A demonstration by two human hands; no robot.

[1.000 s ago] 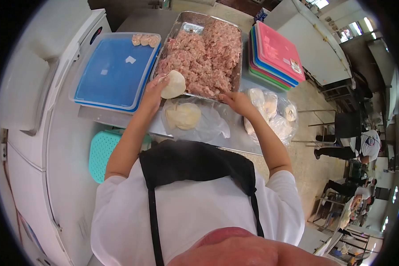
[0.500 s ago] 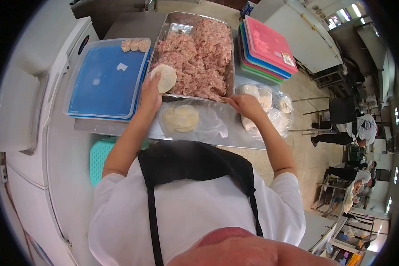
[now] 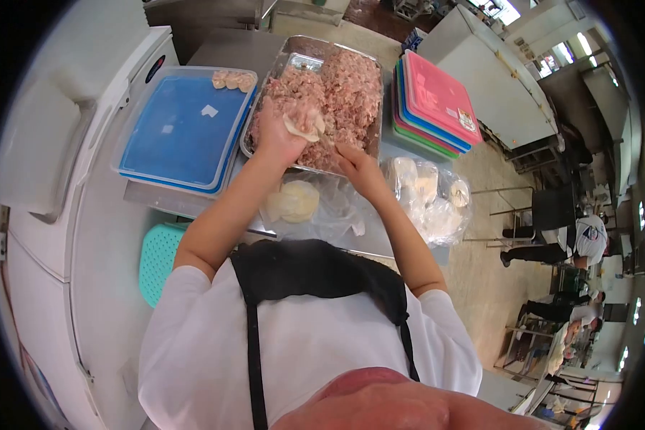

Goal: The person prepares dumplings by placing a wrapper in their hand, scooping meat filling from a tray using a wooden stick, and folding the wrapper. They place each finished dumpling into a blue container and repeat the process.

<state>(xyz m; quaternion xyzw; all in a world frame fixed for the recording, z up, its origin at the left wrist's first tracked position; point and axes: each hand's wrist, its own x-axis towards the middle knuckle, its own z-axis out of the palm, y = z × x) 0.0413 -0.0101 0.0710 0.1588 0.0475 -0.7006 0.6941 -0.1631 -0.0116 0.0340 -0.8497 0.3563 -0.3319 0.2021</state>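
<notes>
My left hand [image 3: 279, 137] is cupped under a round dumpling wrapper [image 3: 304, 129], which is bent in the palm, over the near part of a metal tray [image 3: 248, 136] of pinkish minced meat [image 3: 351, 86]. Close by on the right, my right hand [image 3: 357, 163] is closed around a thin tool like a small spatula or stick, mostly hidden by the fingers, its tip near the wrapper. Some meat seems to lie at the wrapper, but blur hides how much. A stack of pale round wrappers [image 3: 296, 201] rests on clear plastic in front of the tray.
Left of the tray, a blue-based plastic container [image 3: 179, 129] holds several filled dumplings [image 3: 231, 80] in one corner. Coloured lids [image 3: 441, 97] are stacked at right, above bagged wrappers [image 3: 426, 193]. A turquoise basket [image 3: 161, 261] sits lower left. People [image 3: 588, 240] work farther right.
My left hand has brought the wrapper rightward over the meat, and the wrapper has bent. My right hand has lifted from the tray's near edge and moved left towards it. The view has shifted slightly.
</notes>
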